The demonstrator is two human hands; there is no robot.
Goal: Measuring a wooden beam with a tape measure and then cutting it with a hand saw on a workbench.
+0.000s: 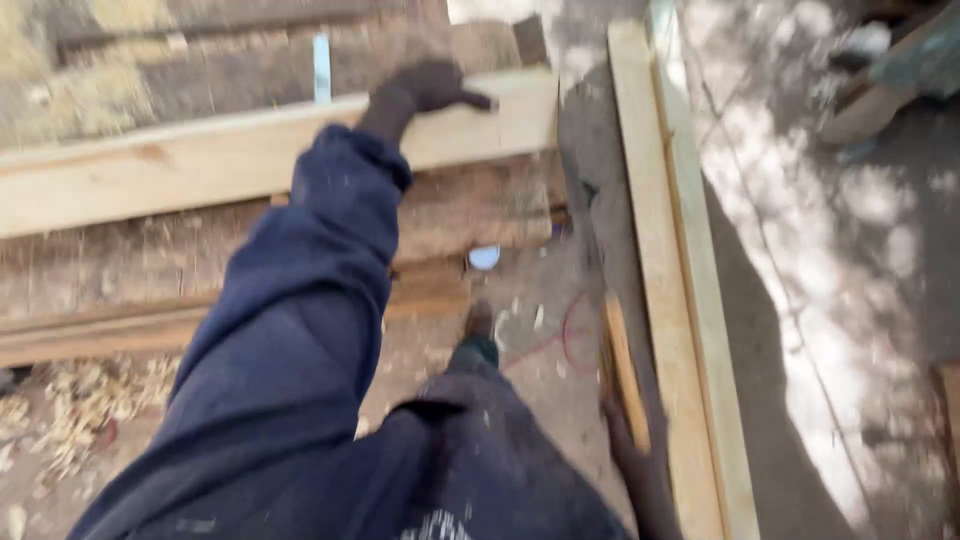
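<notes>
Left hand (428, 87), upper centre: resting flat, fingers spread, on pale plank (200, 160) lying across worn boards. Right hand (622, 420), lower right: grip unclear, beside short wood strip (625, 370) near long planks (680, 300). Risk: plank sliding; tripping on red cord (560, 340).

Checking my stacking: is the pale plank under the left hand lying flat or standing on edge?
Flat. The pale plank shows its broad face up across the weathered boards, the left hand resting on top.
</notes>
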